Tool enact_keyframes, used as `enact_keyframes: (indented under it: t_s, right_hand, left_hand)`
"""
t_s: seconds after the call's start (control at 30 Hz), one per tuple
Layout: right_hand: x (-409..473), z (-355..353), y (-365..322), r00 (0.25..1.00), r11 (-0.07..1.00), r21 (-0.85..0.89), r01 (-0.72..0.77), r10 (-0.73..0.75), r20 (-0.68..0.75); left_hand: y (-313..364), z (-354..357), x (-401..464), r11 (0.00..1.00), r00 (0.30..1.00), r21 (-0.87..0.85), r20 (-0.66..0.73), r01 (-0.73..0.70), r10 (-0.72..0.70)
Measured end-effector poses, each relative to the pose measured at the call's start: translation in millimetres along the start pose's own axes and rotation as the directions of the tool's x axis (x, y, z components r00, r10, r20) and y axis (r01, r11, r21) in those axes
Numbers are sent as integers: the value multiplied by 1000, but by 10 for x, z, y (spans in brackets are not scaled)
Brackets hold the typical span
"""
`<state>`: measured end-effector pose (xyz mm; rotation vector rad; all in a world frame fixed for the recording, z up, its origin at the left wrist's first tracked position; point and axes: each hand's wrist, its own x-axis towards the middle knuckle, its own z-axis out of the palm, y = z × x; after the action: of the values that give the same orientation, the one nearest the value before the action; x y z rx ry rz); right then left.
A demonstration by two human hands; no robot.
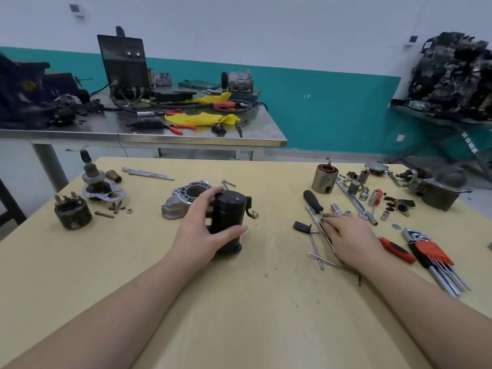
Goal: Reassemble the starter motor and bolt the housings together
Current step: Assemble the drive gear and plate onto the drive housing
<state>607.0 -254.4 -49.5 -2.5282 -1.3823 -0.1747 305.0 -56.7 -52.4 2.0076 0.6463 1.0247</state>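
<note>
Two bare forearms and two bare hands

The left hand (202,230) and right hand (351,239) have no gloves, rings or watch; no sleeve is visible.

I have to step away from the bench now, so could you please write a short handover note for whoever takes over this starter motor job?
Left hand: grips the black motor body, upright at the middle of the wooden table.
Right hand: fingers rest on the long tools lying right of centre; whether it has a grip on one I cannot tell.
Silver end housing: lies loose just behind the motor body.
Long thin bolts: loose on the table by the right hand.
Done: motor body stood up.
Left: join the housings and bolt them together.
</note>
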Motion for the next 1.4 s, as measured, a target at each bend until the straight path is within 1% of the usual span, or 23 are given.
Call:
enact_keyframes:
  t_s: [0.1,0.17,0.2,0.23,0.3,0.37,0.43,0.5,0.57,0.67,0.73,0.83,0.87,0.9,0.93,0.97,1.0,1.03,1.07,1.1,1.17,1.27,1.4]
  right_hand:
    - [-4,-92,-143,995,997,76,-1,8,-98]
    - [-34,-198,-423,981,969,244,43,6,-196]
    - [-67,-248,-623,978,928,367,69,9,-207]
    - [-104,-285,-849,985,863,498,88,-2,-171]
    - [-178,-324,-1302,995,696,714,78,-94,-17]
    - [-195,-292,-1640,979,600,799,52,-188,77]
    - [-136,-258,-1831,977,560,828,43,-197,82]
    - [-35,-245,-1927,977,556,831,24,-187,97]
    - [47,-243,-2026,969,623,781,53,-221,111]
    - [163,-247,-2208,961,715,684,146,-267,73]
    - [239,-225,-2357,956,726,664,178,-288,59]
    - [320,-146,-2614,948,695,686,214,-316,24]
    - [337,-105,-2704,946,681,699,221,-324,16]
    - [356,-60,-2795,943,668,709,227,-334,13]
    - [370,-20,-2883,939,659,715,232,-344,13]
    - [385,14,-2971,936,654,719,234,-351,15]
    - [400,44,-3054,934,648,723,238,-357,13]
    - [417,73,-3135,931,638,729,247,-365,5]
    - [432,99,-3215,928,626,737,256,-374,-5]
    - [453,123,-3292,925,613,745,263,-381,-14]
    - [512,157,-3422,922,594,760,264,-387,-18]
    - [660,154,-3564,919,597,754,273,-393,-21]
    - [1024,99,-3708,937,606,737,300,-333,-108]
  left_hand:
    - [17,0,-1,1000,1000,-4,-7,-2,2]
    - [17,-1,1,1000,1000,-7,-29,5,-5]
    - [20,-1,0,1000,999,-16,-44,9,-9]
    - [29,-1,-4,999,998,-41,-59,17,-19]
    - [68,-12,-13,993,996,-113,-71,44,-52]
    - [110,-53,-17,988,997,-150,-56,40,-49]
    - [135,-128,-8,988,1000,-157,-7,0,-1]
    - [122,-229,23,989,996,-145,87,-20,33]
    - [82,-350,48,991,982,-134,184,-10,34]
    - [41,-576,134,992,966,-123,259,37,-4]
    - [30,-784,184,998,959,-40,281,49,-36]
    - [-21,-1186,148,993,953,109,293,39,-70]
    - [-57,-1352,103,988,964,150,258,19,-58]
    - [-104,-1525,46,982,983,188,183,-13,-22]
    - [-172,-1704,-7,972,998,231,60,-42,29]
    - [-263,-1880,-47,961,991,273,-102,-51,82]
    - [-364,-2052,-72,952,955,304,-274,-22,110]
    - [-472,-2205,-83,949,898,312,-429,41,102]
    - [-576,-2329,-85,947,839,298,-541,124,60]
    - [-677,-2415,-79,940,799,269,-601,209,-6]
    - [-882,-2479,-54,910,796,220,-582,352,-167]
    - [-1082,-2391,-33,862,822,186,-446,472,-354]
    - [-1208,-2377,47,833,831,246,-414,495,-371]
